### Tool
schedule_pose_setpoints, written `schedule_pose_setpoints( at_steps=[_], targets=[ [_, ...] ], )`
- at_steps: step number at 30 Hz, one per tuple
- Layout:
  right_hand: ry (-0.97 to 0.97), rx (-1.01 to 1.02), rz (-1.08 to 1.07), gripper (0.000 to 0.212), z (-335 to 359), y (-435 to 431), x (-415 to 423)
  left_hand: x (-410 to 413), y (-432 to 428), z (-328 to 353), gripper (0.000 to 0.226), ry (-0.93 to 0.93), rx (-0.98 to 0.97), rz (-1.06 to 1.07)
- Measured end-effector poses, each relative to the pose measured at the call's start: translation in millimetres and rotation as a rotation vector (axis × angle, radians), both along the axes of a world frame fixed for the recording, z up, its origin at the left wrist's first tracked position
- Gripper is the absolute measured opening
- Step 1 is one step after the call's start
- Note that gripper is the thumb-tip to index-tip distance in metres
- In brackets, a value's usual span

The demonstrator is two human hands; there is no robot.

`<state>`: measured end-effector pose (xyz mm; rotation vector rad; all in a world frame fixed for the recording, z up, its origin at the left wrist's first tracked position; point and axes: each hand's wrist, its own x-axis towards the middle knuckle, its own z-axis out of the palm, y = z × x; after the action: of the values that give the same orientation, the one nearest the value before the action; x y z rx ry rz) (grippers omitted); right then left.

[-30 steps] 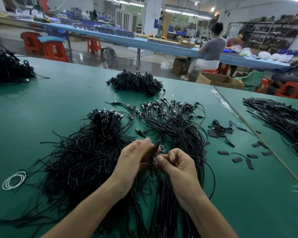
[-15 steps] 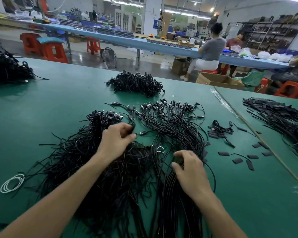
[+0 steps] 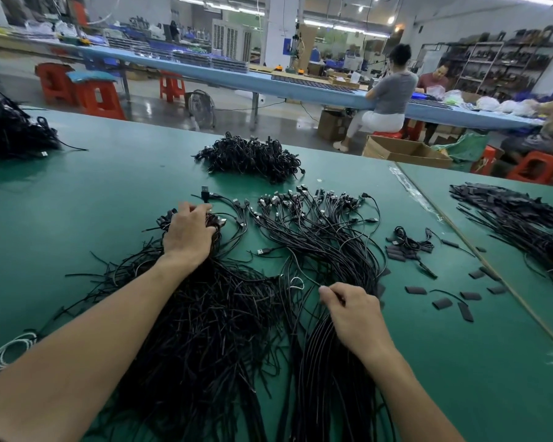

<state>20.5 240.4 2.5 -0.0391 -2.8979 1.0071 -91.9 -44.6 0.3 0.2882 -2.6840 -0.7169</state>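
Observation:
Two heaps of black USB cables lie on the green table (image 3: 93, 193). My left hand (image 3: 189, 232) reaches forward onto the connector end of the left heap (image 3: 211, 314), fingers curled over the plugs; a plug (image 3: 205, 190) sticks up just beyond the fingertips. My right hand (image 3: 351, 309) rests on the right heap (image 3: 316, 231), thumb and forefinger pinching a thin black cable (image 3: 307, 275) at the heap's near side.
A coiled cable pile (image 3: 249, 156) lies further back, another pile (image 3: 10, 129) at far left. Short black sleeves (image 3: 441, 303) are scattered to the right, beside a wooden strip (image 3: 479, 256) and black strips (image 3: 517, 218). White ties (image 3: 8, 350) lie left.
My hands have parted from the middle. The left hand moved forward to the connector end of the left heap; the right hand dropped onto the right heap and pinches a cable.

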Motion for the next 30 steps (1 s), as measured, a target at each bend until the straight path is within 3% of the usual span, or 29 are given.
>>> schedule_pose_setpoints(
  at_steps=[4,6,10,12,15,19,21,23,28,30],
  targets=[
    [0.112,-0.289,0.177,0.027,27,-16,13,6,7,7,0.047,0.009,0.007,0.068],
    [0.153,-0.323,0.264,0.026,38,-24,20,12,17,12,0.053,0.033,-0.033,-0.026],
    [0.242,-0.378,0.350,0.026,59,-38,34,41,52,17,0.071,-0.098,0.015,-0.695],
    [0.261,-0.421,0.423,0.027,68,-43,40,52,69,13,0.058,-0.146,0.040,-0.853],
    [0.343,-0.539,0.470,0.027,77,-41,45,56,81,1,0.027,-0.091,0.128,-0.836],
    [0.447,-0.626,0.137,0.030,74,-14,38,58,68,-8,0.033,0.060,0.555,-0.496],
    [0.396,-0.516,-0.077,0.032,63,6,25,61,57,-5,0.039,0.200,0.549,-0.369],
    [0.306,-0.354,-0.166,0.029,45,26,12,69,52,3,0.040,0.285,0.523,-0.410],
    [-0.012,0.126,-0.156,0.022,18,54,4,98,50,29,0.027,0.400,0.252,-0.606],
    [-0.076,0.229,-0.038,0.021,21,45,8,102,54,38,0.035,0.273,0.109,-0.648]
  ],
)
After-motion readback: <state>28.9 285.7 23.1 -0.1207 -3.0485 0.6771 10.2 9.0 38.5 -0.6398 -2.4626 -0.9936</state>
